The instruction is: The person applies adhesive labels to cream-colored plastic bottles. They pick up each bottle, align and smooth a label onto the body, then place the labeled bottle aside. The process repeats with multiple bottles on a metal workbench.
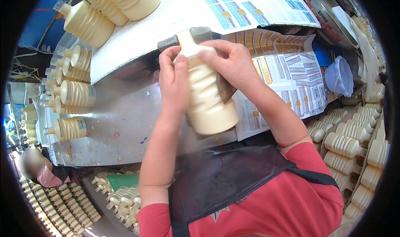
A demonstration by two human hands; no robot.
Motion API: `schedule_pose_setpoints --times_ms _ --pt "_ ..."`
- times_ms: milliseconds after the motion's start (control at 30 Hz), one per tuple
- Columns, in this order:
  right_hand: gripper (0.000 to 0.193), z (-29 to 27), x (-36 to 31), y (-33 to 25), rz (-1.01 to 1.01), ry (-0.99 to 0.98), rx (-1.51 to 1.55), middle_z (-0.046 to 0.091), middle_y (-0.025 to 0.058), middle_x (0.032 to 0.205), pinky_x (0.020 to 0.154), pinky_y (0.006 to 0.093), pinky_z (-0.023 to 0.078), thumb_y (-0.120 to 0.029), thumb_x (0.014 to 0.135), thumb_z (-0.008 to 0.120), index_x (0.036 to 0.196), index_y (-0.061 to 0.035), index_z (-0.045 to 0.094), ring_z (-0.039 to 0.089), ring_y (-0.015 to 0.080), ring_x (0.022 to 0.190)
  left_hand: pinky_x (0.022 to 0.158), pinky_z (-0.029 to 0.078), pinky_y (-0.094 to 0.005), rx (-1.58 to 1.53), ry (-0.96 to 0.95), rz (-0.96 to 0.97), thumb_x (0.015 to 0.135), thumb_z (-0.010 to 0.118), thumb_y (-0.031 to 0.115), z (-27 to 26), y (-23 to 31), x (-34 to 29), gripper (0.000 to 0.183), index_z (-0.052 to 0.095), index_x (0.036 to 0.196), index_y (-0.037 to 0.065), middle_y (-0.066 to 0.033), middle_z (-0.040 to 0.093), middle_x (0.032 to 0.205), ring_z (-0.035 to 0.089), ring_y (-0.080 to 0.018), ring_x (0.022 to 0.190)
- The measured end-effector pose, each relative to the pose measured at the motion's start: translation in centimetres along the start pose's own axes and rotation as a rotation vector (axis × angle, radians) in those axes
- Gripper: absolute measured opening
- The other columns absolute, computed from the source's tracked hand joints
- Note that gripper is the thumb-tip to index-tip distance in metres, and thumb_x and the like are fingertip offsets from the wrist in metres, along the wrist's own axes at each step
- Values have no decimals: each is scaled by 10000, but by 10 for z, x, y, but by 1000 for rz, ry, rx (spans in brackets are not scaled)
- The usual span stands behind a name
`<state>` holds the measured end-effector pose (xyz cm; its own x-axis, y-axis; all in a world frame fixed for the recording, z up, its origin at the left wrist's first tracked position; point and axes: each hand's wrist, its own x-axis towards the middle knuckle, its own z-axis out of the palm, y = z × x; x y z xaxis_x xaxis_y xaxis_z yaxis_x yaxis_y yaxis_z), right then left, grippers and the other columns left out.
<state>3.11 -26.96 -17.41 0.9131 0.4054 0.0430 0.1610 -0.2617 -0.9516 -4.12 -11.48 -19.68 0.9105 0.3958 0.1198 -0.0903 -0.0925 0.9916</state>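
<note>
A cream plastic bottle (211, 114) with wavy ridged sides lies tilted in front of me, its neck pointing away. My left hand (173, 76) is closed on its left shoulder, with the thumb pressed on the front. My right hand (231, 64) grips the other shoulder, thumb also on the front face. Between the thumbs, a band of small print or a label shows on the bottle's shoulder. A brown flat pointed piece (225, 89) sticks out below my right palm; how it is held is hidden. The bottle's neck rests between two dark grey blocks (168, 43).
Sheets of blue and gold labels (239, 14) lie on the white board (175, 12), with more label sheets (287, 78) at the right. Cream bottles (89, 24) stand at the back left. Several more rows (343, 145) fill the right. A lilac bucket (339, 76) and a person (48, 172) are farther off.
</note>
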Motion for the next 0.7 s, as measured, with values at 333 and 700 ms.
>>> schedule_pose_setpoints --times_ms 333,700 --pt "439 -1 -3 1 -10 -31 0 759 180 1066 867 350 549 -382 983 665 1219 -15 722 729 254 965 1012 468 -357 -15 -4 -116 1041 596 340 1 6 -2 454 481 1324 4 -160 565 1298 566 -206 1154" --pt "461 -4 5 16 -5 -88 206 759 181 1034 860 362 550 -414 993 634 1205 -15 723 730 259 948 1053 440 -356 -182 -31 -139 1056 569 310 -1 9 -2 421 469 1331 7 -153 547 1307 535 -209 1204"
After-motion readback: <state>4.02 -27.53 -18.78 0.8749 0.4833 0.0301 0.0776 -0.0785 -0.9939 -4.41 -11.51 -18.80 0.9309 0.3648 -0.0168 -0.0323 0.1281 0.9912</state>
